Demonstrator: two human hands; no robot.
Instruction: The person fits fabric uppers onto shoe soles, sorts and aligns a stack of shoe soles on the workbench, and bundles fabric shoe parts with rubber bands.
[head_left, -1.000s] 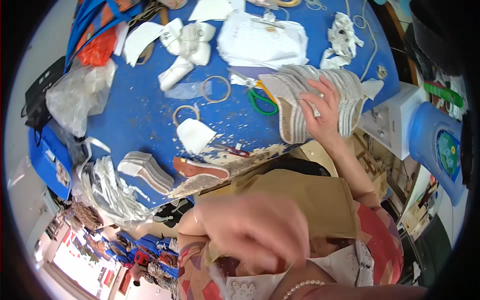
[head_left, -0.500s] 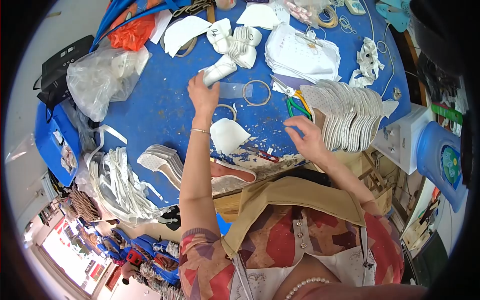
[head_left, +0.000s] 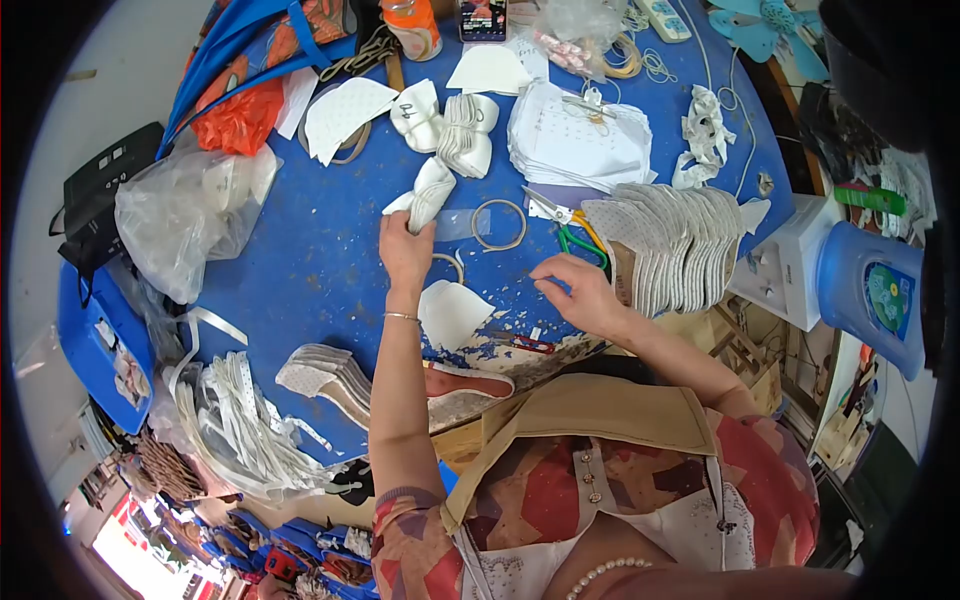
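Note:
My left hand [head_left: 407, 250] is closed round the lower end of a bundle of curved white pieces [head_left: 433, 190]. Just beyond it lie two more white bundles, one [head_left: 415, 115] with handwritten marks and one [head_left: 468, 135] fanned in layers. My right hand [head_left: 582, 295] hovers near the table's front edge, its thumb and fingers slightly apart with nothing visible between them. Close to it are scissors [head_left: 578, 235] with green and orange handles and a big row of stacked insoles [head_left: 680, 250]. Between my hands lie a tape ring [head_left: 498, 226] and a rounded white sheet [head_left: 452, 314].
White sheets [head_left: 580, 135] are piled at the back beside a phone [head_left: 483, 20] and an orange bottle [head_left: 411, 28]. Clear plastic bags [head_left: 195, 220] and white strips [head_left: 240, 430] lie left. A smaller insole stack [head_left: 325, 378] and a red-handled cutter [head_left: 530, 344] are near the front edge.
The camera view has shifted, so the table sits lower in frame. My left hand has tilted the white bundle more upright. My right hand has moved slightly left, away from the insoles.

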